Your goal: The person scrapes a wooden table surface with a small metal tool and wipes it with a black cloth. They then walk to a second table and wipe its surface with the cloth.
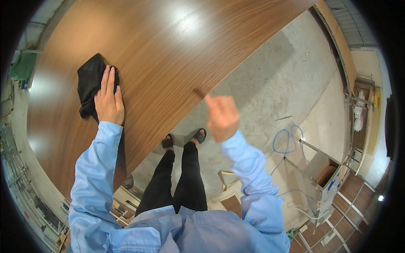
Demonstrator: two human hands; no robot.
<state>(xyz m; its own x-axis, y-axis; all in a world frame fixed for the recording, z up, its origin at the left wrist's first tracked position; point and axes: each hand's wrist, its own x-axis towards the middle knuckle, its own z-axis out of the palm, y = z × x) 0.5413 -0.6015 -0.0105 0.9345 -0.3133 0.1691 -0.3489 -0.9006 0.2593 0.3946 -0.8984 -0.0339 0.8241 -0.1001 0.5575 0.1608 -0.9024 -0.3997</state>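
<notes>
A black cloth (89,80) lies bunched on a large, glossy wood-grain board (168,55). My left hand (110,99) rests flat on the cloth's right side, its fingers stretched out and close together. Beyond the board's near edge, my right hand (222,116) is raised and closed, blurred by motion. A short dark streak (198,93) shows just past its fingertips, against the board; I cannot tell whether it is a held thing or a shadow. What the right fingers hold, if anything, does not show.
Concrete floor (261,84) lies below, with my sandalled feet close to the board's edge. A blue hose (283,145) coils at the right, beside a metal-framed stand with a box (325,170). Shelving with white gloves (359,111) stands at the far right; racks line the left.
</notes>
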